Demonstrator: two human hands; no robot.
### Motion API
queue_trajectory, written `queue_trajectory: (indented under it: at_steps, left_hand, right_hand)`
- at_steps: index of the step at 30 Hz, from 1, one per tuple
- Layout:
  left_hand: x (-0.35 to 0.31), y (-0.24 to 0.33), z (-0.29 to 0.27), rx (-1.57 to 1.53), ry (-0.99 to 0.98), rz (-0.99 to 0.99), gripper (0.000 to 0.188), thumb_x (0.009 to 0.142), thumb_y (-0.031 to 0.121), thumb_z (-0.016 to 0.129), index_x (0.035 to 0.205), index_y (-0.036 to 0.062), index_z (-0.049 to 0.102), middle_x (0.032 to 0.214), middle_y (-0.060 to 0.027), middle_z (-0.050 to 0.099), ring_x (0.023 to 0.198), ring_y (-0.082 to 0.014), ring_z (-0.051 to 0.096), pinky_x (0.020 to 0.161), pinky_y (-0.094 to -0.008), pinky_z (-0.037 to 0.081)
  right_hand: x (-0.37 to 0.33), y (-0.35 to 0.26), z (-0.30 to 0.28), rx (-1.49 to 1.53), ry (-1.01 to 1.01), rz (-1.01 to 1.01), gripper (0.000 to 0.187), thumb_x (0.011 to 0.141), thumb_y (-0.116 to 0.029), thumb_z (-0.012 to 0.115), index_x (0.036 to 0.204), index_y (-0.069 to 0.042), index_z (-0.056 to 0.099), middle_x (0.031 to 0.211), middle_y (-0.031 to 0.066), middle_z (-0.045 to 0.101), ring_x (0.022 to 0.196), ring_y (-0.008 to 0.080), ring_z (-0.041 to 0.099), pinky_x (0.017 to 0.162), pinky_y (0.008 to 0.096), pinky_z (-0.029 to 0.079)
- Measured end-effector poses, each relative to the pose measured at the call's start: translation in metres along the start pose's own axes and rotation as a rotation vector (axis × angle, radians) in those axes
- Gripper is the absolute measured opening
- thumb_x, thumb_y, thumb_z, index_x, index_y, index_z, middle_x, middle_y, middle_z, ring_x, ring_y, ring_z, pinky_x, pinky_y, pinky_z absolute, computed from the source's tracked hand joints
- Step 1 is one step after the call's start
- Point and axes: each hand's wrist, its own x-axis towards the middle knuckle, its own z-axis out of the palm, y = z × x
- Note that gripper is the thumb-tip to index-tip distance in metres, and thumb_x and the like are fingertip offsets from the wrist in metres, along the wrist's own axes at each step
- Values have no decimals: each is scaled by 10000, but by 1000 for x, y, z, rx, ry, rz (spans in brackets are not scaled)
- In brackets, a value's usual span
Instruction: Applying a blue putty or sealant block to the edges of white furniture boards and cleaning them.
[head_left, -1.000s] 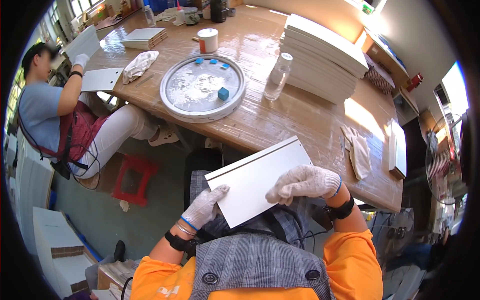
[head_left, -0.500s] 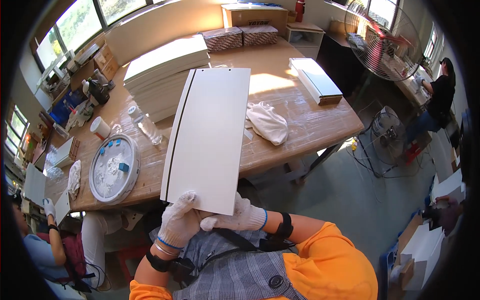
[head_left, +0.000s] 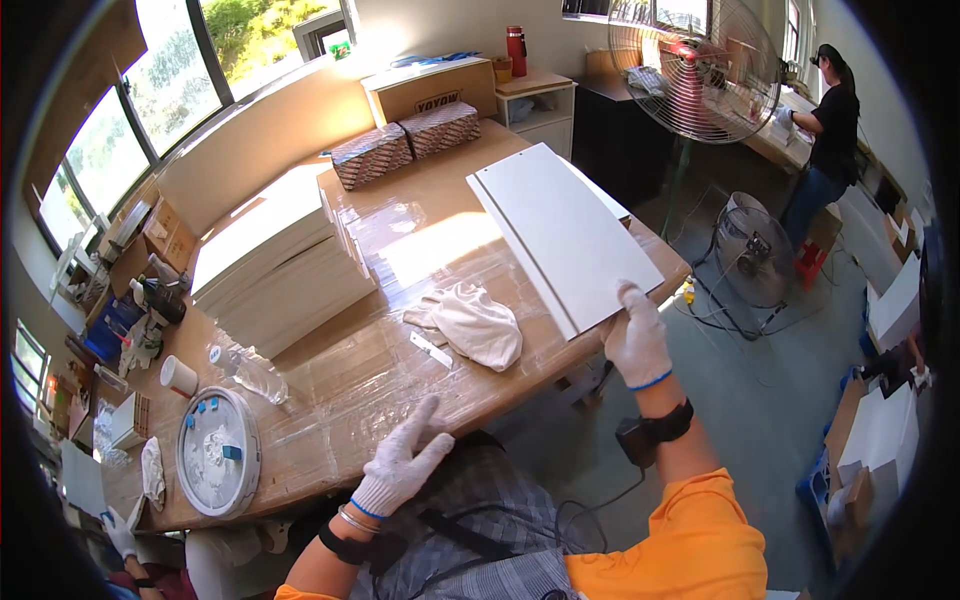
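Observation:
My right hand (head_left: 637, 340), in a white glove, grips the near corner of a flat white panel (head_left: 560, 230) held out over the right end of the wooden table (head_left: 350, 390). My left hand (head_left: 402, 462), also gloved, hovers open with fingers spread just off the table's near edge, holding nothing. A crumpled white cloth (head_left: 470, 322) and a small flat strip (head_left: 431, 349) lie on the table between my hands. A black watch sits on my right wrist.
A tall stack of white panels (head_left: 275, 255) stands mid-table, two patterned boxes (head_left: 405, 145) behind it. A round tray (head_left: 217, 462), plastic bottle (head_left: 250, 372) and cup (head_left: 178, 376) are at left. Fans (head_left: 695, 65) and a person (head_left: 822, 130) stand at right.
My left hand has let go of the white panel and dropped toward the table edge. My right hand alone now carries the panel, swung out to the right end of the table.

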Motion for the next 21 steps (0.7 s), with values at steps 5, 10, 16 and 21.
queue_trajectory:
  at_steps: [5,10,16,21]
  left_hand:
    - [-6,-79,-55,773,478,-23,520,868,288,617,1313,48,497,1221,-233,545,1120,-404,508,1021,-467,372]
    - [-22,-101,-56,841,465,-36,440,868,294,595,1237,58,557,1253,-186,537,1190,-401,449,1056,-518,312]
    - [-20,-98,-54,792,506,-50,392,860,276,602,1181,51,595,1230,-181,552,1183,-414,459,1046,-510,333]
    - [-22,-98,-54,787,503,-31,384,856,260,600,1173,44,597,1213,-186,558,1174,-420,466,1042,-511,338]
  right_hand:
    - [110,-30,7,184,166,215,190,905,-166,554,1066,-65,554,1045,68,611,969,200,605,808,335,534]
    - [186,4,-5,210,319,267,221,901,-181,568,1074,-50,522,1071,115,588,1019,270,582,887,411,524]
    - [227,41,-30,142,341,229,159,898,-196,571,1014,-90,549,1008,74,606,962,227,582,869,396,517]
    - [238,48,-42,90,299,215,150,911,-212,555,1005,-95,557,1004,67,610,944,208,585,845,399,521]
